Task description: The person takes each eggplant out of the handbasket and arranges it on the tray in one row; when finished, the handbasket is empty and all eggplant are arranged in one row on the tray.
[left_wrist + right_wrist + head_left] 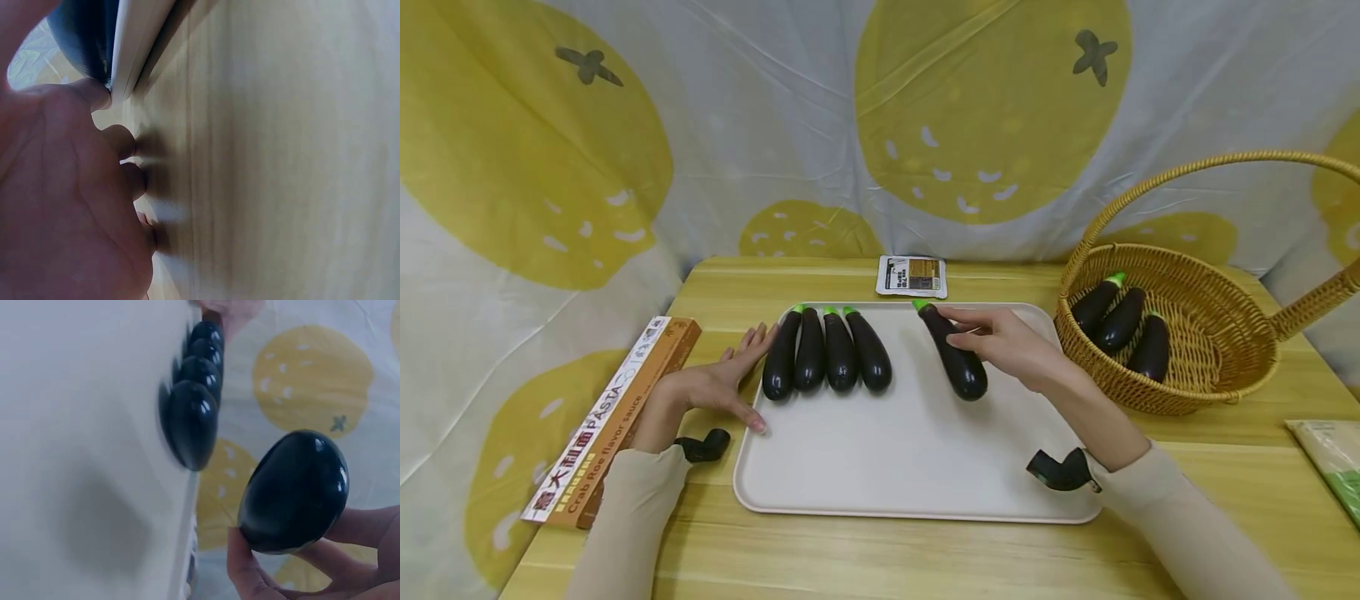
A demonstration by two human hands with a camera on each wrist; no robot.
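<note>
My right hand point(1011, 342) pinches a dark purple eggplant point(956, 354) near its green stem end, holding it over the right half of a white tray point(880, 467). In the right wrist view this eggplant point(297, 494) hangs above the tray, and its shadow falls on the surface. Several eggplants point(841, 354) lie side by side in a row at the tray's upper left, stems pointing away. Beside the leftmost one, my left hand point(718, 385) rests with fingers spread at the tray's left edge. Its fingertips point(128, 180) touch the wooden table in the left wrist view.
A wicker basket point(1210, 392) with a tall handle stands at the right, with three eggplants point(1122, 321) inside. A pasta box point(617, 425) lies along the left. Behind the tray is a small packet point(912, 277); a green and white bag point(1333, 458) sits at the right edge.
</note>
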